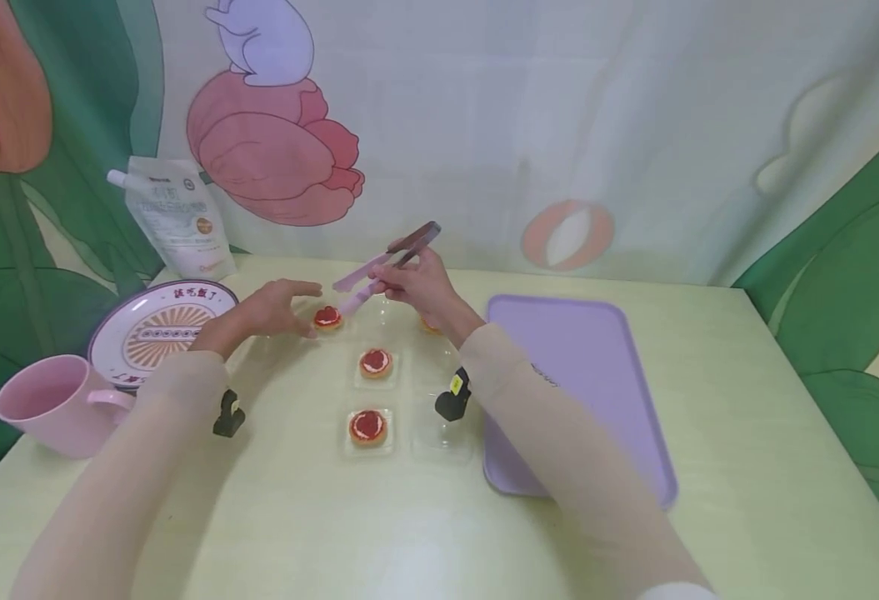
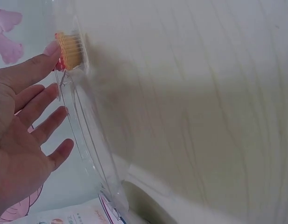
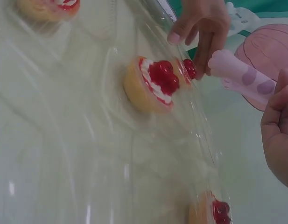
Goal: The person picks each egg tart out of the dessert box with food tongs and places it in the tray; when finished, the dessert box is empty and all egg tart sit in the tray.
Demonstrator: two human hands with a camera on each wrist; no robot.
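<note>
My right hand (image 1: 424, 285) grips a pair of tongs (image 1: 359, 298) with metal arms and pale pink paw-patterned tips. The tips are apart, beside a small fruit tart (image 1: 327, 318) topped with red cherries and white cream. On the tart's left, my left hand (image 1: 276, 308) has its fingers spread; in the left wrist view the thumb's tip overlaps the tart (image 2: 71, 51), though contact is unclear. Two more tarts, a middle one (image 1: 375, 363) and a near one (image 1: 367, 427), sit in a clear plastic compartment tray (image 1: 441, 450). Another tart (image 1: 429, 323) is partly hidden by my right hand.
To the right lies a purple tray (image 1: 581, 350), partly under my right forearm. A patterned plate (image 1: 120, 342), a pink mug (image 1: 42, 408) and a white spouted pouch (image 1: 184, 221) stand at the left. A printed curtain (image 1: 469, 125) hangs behind the table.
</note>
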